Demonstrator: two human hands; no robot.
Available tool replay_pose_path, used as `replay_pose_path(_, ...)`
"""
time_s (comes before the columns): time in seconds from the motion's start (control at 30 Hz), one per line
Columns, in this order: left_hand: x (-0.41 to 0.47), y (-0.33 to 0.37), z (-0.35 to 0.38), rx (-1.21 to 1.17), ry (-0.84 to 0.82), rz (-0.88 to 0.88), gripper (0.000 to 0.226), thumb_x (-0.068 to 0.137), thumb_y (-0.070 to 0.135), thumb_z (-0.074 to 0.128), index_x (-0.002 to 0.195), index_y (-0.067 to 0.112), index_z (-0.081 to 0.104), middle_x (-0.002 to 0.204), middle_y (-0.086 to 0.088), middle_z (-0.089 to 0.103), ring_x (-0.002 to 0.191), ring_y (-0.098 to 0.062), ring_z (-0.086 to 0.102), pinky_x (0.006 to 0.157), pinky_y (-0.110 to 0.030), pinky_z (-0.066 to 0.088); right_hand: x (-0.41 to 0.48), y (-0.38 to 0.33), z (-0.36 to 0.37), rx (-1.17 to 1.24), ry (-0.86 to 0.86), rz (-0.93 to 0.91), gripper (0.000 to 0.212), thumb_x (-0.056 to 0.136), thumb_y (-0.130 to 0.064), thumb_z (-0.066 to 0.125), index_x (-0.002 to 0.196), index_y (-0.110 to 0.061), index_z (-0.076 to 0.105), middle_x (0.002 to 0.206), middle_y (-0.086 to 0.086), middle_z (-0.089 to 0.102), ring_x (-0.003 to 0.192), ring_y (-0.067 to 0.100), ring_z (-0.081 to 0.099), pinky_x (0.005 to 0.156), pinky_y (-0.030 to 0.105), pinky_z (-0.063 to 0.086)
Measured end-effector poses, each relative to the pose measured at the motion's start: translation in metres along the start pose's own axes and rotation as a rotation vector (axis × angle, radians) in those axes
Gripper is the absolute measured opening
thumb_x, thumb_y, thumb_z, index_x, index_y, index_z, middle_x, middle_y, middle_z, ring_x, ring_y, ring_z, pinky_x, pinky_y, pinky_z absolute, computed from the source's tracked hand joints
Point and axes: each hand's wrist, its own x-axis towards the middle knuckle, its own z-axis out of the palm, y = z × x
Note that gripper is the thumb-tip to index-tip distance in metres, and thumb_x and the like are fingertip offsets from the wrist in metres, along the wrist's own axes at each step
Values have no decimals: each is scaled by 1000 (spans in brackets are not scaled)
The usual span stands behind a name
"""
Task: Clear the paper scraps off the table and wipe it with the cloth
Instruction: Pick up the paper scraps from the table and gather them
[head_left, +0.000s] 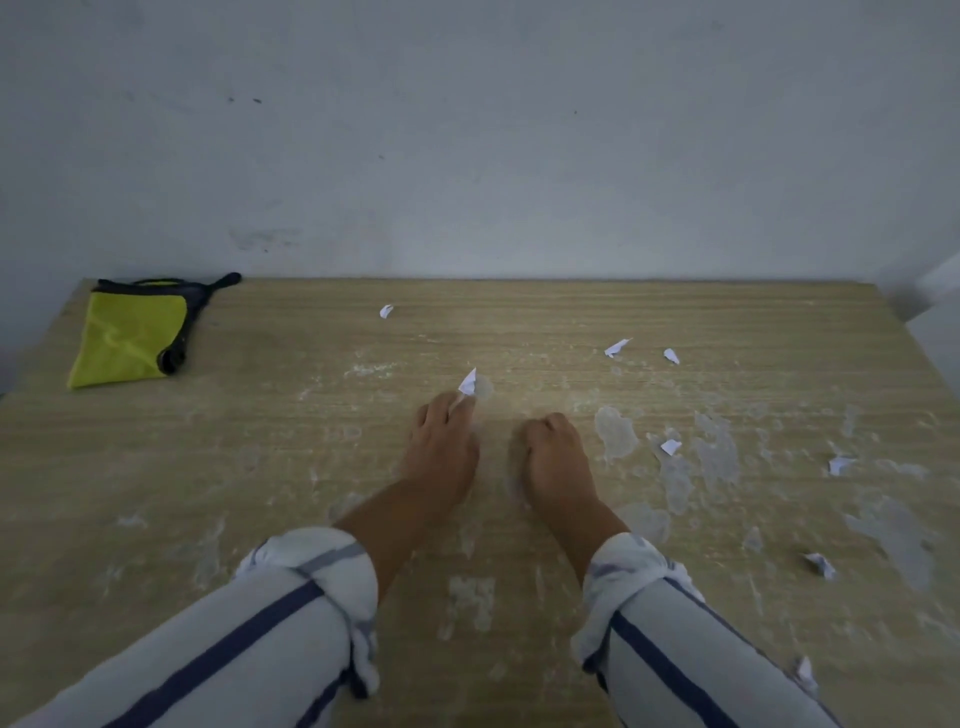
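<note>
My left hand (440, 448) rests on the wooden table (260, 467) near its middle, its fingertips pinching a small white paper scrap (467, 383) that sticks up beyond them. Just to the right, my right hand (558, 457) lies curled in a fist on the table; whether anything is inside it is hidden. Several more white scraps lie scattered: one at the back (385, 310), two at the right back (616, 347) (671, 355), others at the right (670, 446) (839, 464) (821, 565). A yellow cloth (127, 345) with a dark trim lies folded at the table's far left corner.
A pale wall (467, 156) stands directly behind the table's far edge. The tabletop is smeared with whitish dried patches (615, 431), thickest on the right. The table's right edge (914, 353) slants away at the far right.
</note>
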Motion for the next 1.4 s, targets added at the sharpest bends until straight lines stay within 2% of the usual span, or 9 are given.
replay_pose_path(0.17,55,-4,-3,103,-80,44,56,89,2,45,142,16,35,151,-7,29,131,-32,29,106,-37,29,2,-3,4,-48,17,18,30,82,9,46,104,0,64,105,16,57,100,30,51,84,27,40)
replay_pose_path(0.27,67,-10,-1,138,-129,146,41,82,3,55,121,15,57,129,-7,49,118,-28,40,93,-30,34,5,-6,6,-53,26,48,31,83,9,44,102,-3,65,103,13,58,99,27,52,80,22,36)
replay_pose_path(0.37,70,-18,1,96,-109,142,34,83,0,53,112,15,62,117,-7,54,112,-25,44,88,-30,37,8,-17,8,-54,51,18,25,81,7,47,96,-1,65,97,17,59,93,32,53,78,30,40)
replay_pose_path(0.57,85,-42,-23,-118,84,-70,31,90,5,48,118,11,58,118,-13,53,105,-28,54,87,-36,44,34,-49,24,-40,23,-32,18,70,1,51,77,-3,67,74,17,62,69,36,60,61,37,50)
replay_pose_path(0.7,114,-68,-47,-242,189,-264,40,89,4,53,128,11,51,125,-10,41,99,-22,51,87,-28,41,59,-69,41,-8,33,-108,37,75,-16,33,83,-5,67,80,18,61,74,36,59,67,39,49)
replay_pose_path(0.83,146,-89,-54,-256,171,-286,43,88,-3,48,130,8,49,130,-8,40,110,-22,51,86,-24,43,73,-85,51,42,12,-114,44,75,-21,29,83,-4,68,78,18,60,75,35,58,69,39,48)
replay_pose_path(1.0,163,-100,-54,-70,61,-232,21,88,6,51,103,4,66,109,-16,57,101,-32,56,81,-32,43,77,-88,49,43,-27,-100,34,76,-9,39,93,-2,69,87,20,62,83,35,58,73,38,46)
replay_pose_path(1.13,145,-100,-56,-74,48,-179,15,88,5,55,93,3,69,102,-19,59,97,-34,56,86,-41,47,76,-86,45,78,-36,-101,34,84,-9,38,100,-4,67,99,18,60,91,33,56,77,33,43)
replay_pose_path(1.4,43,-68,-71,-155,-50,-271,18,88,16,58,101,15,71,109,-5,68,101,-20,61,81,-21,39,41,-106,38,169,-198,-107,27,88,-3,44,107,-5,63,109,16,59,98,31,56,78,29,40)
